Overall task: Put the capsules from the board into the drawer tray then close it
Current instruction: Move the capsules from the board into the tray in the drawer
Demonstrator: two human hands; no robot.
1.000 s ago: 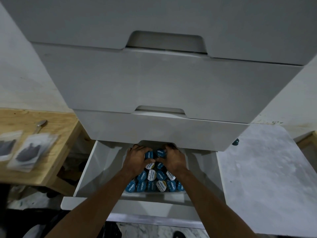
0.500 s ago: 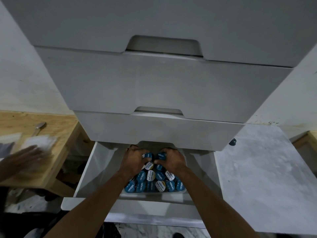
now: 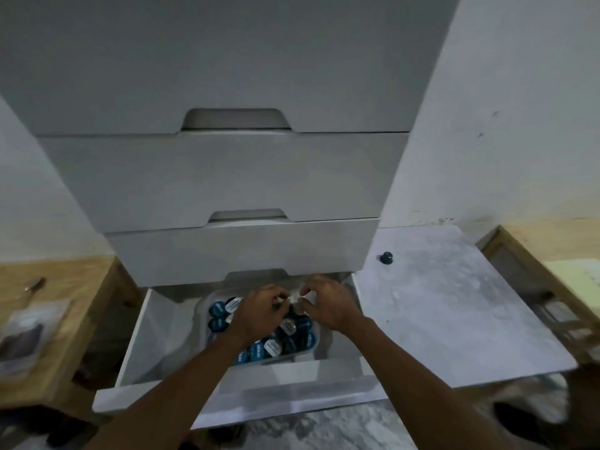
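Blue capsules [image 3: 260, 349] fill tray [image 3: 303, 354]; left hand [image 3: 259, 311], right hand [image 3: 328, 308] (blurred) each pinch one.

Left hand [image 3: 259, 311], right hand [image 3: 328, 303] cover middle of capsules [image 3: 271, 347]. Fingertips blurred; white bit between them unidentifiable, grip unclear. Tray [image 3: 293, 356] rear hidden under upper drawer [image 3: 240, 254]. Packets [image 3: 22, 332] at 9 o'clock blurred, cut by edge. Dark shape [image 3: 532, 417] at 4 o'clock smeared.
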